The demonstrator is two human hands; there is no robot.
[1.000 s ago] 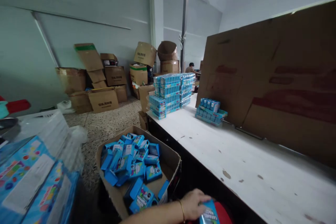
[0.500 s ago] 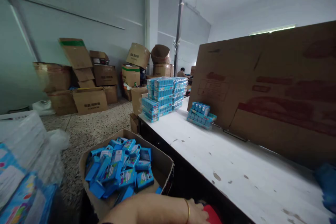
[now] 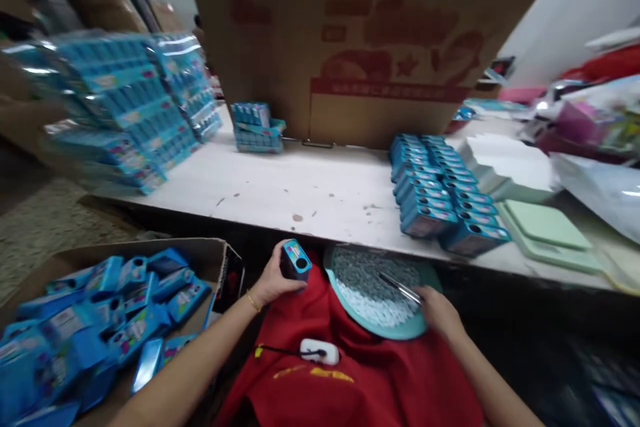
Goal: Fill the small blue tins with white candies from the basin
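My left hand [image 3: 271,280] grips a small blue cardboard box [image 3: 296,260], with a dark round hole on its upper face. It is held above the red cloth on my lap. My right hand [image 3: 440,312], smeared by motion, holds a slim, shiny metal tool [image 3: 403,288] whose kind I cannot make out. Its far end lies over the teal basin [image 3: 407,330], which contains many small grey and white pieces [image 3: 367,280]. To the left of my left arm stands an open carton [image 3: 200,245] heaped with similar blue boxes [image 3: 137,330].
On the white table [image 3: 300,190], two rows of blue boxes [image 3: 425,180] stand at right, beside a paper stack [image 3: 510,163] and a pale green scale-like device [image 3: 550,223]. Wrapped blue packs [image 3: 120,93] are stacked at left. A large cardboard sheet [image 3: 360,33] rises behind.
The view has swung right and down onto my lap. My left arm, earlier reaching across low in view, now holds a blue box. My right hand and the basin have come into view.
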